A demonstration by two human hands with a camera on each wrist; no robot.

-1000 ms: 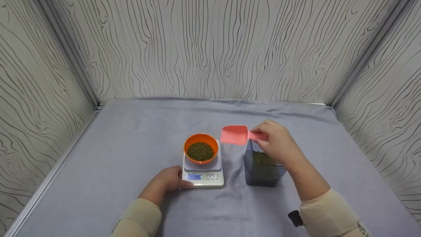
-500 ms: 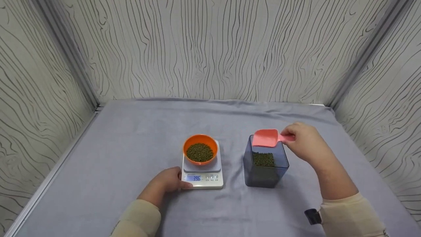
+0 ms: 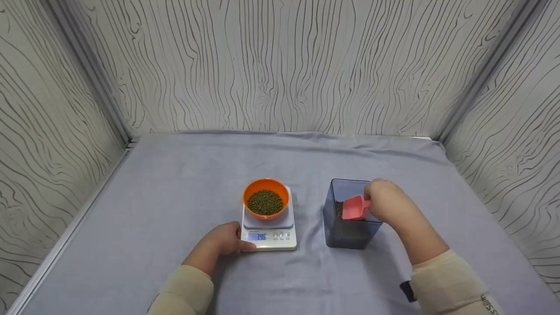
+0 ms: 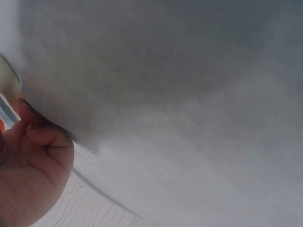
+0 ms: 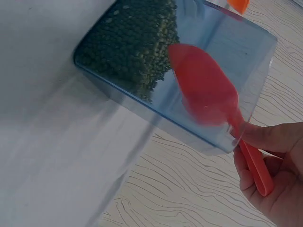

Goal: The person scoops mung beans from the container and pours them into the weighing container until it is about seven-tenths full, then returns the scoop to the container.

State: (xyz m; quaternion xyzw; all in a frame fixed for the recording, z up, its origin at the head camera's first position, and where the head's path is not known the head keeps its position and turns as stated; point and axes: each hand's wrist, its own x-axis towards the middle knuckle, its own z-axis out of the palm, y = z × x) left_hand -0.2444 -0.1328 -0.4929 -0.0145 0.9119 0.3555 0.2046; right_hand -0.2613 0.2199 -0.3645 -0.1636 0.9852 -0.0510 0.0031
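My right hand (image 3: pixel 388 201) grips the handle of a pink scoop (image 3: pixel 355 208). Its blade dips inside a clear bluish bin (image 3: pixel 333 234), over green mung beans (image 5: pixel 128 47); the right wrist view shows no beans in the blade. With the thumb at the front left corner and fingers by the left side, my left hand (image 3: pixel 225 238) holds a white kitchen scale (image 3: pixel 273 246). On the scale's platform stands an orange bowl (image 3: pixel 265 183) with mung beans (image 3: pixel 265 203) in it. The display (image 3: pixel 258 236) is lit with digits. Part of the scoop's handle is hidden behind my hand in the head view.
A grey cloth (image 3: pixel 183 175) with folds covers the table. The bin stands right of the scale, with a strip of cloth between them. Wood-patterned panels (image 3: pixel 280 65) close off the back and both sides. A black piece (image 3: pixel 407 291) sticks out from the right sleeve.
The scoop moved from between bowl and bin, rightward over the bin, then down inside it with my right hand. The left hand, scale and bowl have stayed put.
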